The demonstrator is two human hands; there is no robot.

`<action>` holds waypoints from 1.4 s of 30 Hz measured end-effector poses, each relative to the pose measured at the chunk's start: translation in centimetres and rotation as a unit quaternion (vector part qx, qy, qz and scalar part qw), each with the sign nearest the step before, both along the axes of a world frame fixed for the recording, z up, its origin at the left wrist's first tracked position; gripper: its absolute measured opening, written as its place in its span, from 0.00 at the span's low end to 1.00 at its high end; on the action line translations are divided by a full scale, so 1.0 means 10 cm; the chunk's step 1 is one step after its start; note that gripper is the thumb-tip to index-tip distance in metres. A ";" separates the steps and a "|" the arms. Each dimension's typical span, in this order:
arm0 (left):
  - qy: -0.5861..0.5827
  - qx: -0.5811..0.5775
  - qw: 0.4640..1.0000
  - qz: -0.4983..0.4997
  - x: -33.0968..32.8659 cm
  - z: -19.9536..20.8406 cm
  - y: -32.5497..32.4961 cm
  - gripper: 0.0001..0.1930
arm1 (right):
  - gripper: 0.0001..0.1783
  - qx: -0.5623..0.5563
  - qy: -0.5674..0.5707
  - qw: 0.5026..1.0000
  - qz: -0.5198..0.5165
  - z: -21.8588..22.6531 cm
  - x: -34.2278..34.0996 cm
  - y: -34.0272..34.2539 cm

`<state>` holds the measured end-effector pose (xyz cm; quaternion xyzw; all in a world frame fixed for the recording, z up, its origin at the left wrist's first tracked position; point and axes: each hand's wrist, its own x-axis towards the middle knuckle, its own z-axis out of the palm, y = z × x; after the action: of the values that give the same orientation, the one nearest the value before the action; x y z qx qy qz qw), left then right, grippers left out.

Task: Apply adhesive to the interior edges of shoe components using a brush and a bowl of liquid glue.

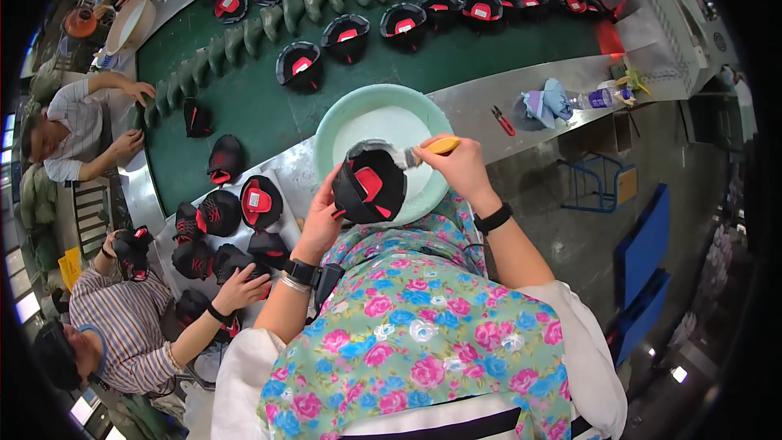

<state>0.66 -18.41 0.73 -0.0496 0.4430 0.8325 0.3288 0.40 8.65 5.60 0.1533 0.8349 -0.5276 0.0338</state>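
Over a pale green basin of white liquid, my left hand grips a black shoe upper with a red lining, its opening facing up. My right hand is closed round the yellow handle of a brush. The pale bristles touch or nearly touch the far right edge of the upper, which looks wet and whitish along its rim. My left fingertips are partly hidden behind the upper.
Black shoe uppers and green shoe lasts line the green conveyor belt. More uppers are piled at left, beside a co-worker handling two. Red-handled pliers, a blue cloth and a bottle lie on the metal ledge.
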 end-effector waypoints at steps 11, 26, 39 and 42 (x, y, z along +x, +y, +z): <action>0.134 -0.104 0.984 0.062 -0.19 0.18 0.09 0.30 | 0.13 -0.162 -0.044 0.985 0.032 0.52 0.12 -0.21; -0.363 0.158 0.918 -0.033 -0.09 0.00 -0.25 0.23 | 0.08 -0.189 0.143 0.940 0.244 0.84 -0.29 -0.51; -0.339 0.097 0.936 0.020 -0.28 0.03 -0.48 0.14 | 0.17 -0.006 -0.061 0.995 0.078 0.27 -0.22 -0.35; -0.159 0.009 0.973 0.167 -0.64 -0.37 -0.81 0.14 | 0.09 -0.137 -0.067 0.988 -0.031 0.43 -0.32 -0.33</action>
<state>-5.74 -26.53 -3.00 -0.2517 0.3625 0.8612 0.2521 -2.84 5.36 9.94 0.2083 0.7454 -0.6262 0.0938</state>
